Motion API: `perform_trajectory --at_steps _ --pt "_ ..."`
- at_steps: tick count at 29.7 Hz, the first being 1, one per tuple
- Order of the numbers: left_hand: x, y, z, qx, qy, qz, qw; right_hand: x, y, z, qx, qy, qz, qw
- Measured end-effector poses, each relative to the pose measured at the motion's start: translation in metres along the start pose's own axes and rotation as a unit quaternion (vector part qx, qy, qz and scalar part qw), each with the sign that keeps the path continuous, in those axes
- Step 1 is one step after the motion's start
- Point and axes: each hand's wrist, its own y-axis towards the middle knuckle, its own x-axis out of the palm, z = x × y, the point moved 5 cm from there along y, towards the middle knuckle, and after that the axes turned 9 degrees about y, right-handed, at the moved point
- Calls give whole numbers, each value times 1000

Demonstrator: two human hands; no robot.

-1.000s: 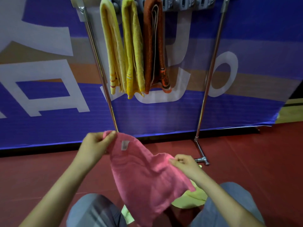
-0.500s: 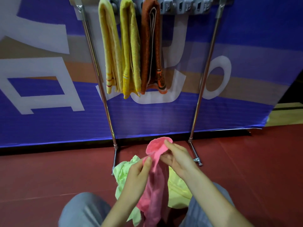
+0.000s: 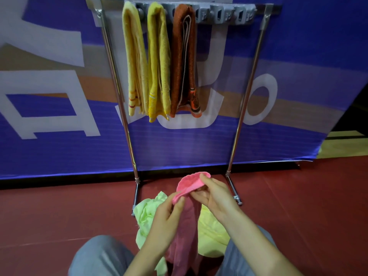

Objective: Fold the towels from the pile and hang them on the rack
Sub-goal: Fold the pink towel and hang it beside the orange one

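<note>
A pink towel (image 3: 187, 222) hangs folded lengthwise in front of me, above my lap. My left hand (image 3: 165, 218) pinches its upper edge on the left, and my right hand (image 3: 215, 196) grips the folded top from the right. Beneath it, a pile of pale yellow-green towels (image 3: 147, 216) lies on the floor between my knees. The metal rack (image 3: 245, 90) stands just beyond, and three folded towels hang on its left part: a light yellow towel (image 3: 135, 62), a yellow towel (image 3: 158, 62) and an orange-brown towel (image 3: 184, 60).
Grey clips (image 3: 223, 13) run along the rack's top bar, bare on the right half. A blue banner (image 3: 298, 56) with white letters stands behind the rack. The floor (image 3: 59, 212) is dark red matting. My knees in grey trousers (image 3: 99, 255) frame the pile.
A second ago my hands held the pink towel spread wide apart. They have come together, and the towel now hangs folded in a narrow strip. The view has tilted slightly down.
</note>
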Motion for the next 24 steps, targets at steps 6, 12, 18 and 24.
perform_trajectory --at_steps 6,12,18,24 --pt "-9 1 -3 9 42 -64 997 -23 -7 -2 -47 -115 15 992" --pt "-20 3 -1 37 131 -106 985 -28 -13 3 36 -307 -104 945" --pt "-34 8 9 63 165 -111 978 -49 -18 13 88 -474 -195 854" --pt "-47 7 18 75 195 -144 967 -68 -15 22 64 -564 -203 798"
